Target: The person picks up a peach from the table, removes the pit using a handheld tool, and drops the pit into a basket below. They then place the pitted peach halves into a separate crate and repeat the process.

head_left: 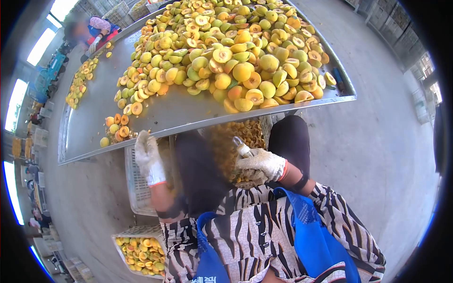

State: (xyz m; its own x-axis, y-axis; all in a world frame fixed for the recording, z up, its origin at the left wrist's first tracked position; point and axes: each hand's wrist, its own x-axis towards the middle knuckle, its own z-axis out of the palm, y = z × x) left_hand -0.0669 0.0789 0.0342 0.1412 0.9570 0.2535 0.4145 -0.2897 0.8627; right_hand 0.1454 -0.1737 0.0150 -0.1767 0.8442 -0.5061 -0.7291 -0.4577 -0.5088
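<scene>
My left hand [149, 158], in a whitish glove, is raised at the near edge of the metal table [188, 111], beside a few fruit halves [123, 131]. Its fingers are held together, and what they hold, if anything, is hidden. In front of my body, my gloved right hand [262, 165] is wrapped round a small tool [241, 145] with a metal loop at its tip and a pale wrapped handle. A large heap of yellow-green fruit [226, 61], many of them halved, covers much of the table.
Below the table edge, between my knees, a crate holds fruit pieces [243, 134]. An empty-looking white crate [137, 184] stands at left, with a crate of fruit halves [140, 254] nearer. A co-worker [101, 30] is at the table's far left. A blue-handled object [338, 78] lies at its right edge.
</scene>
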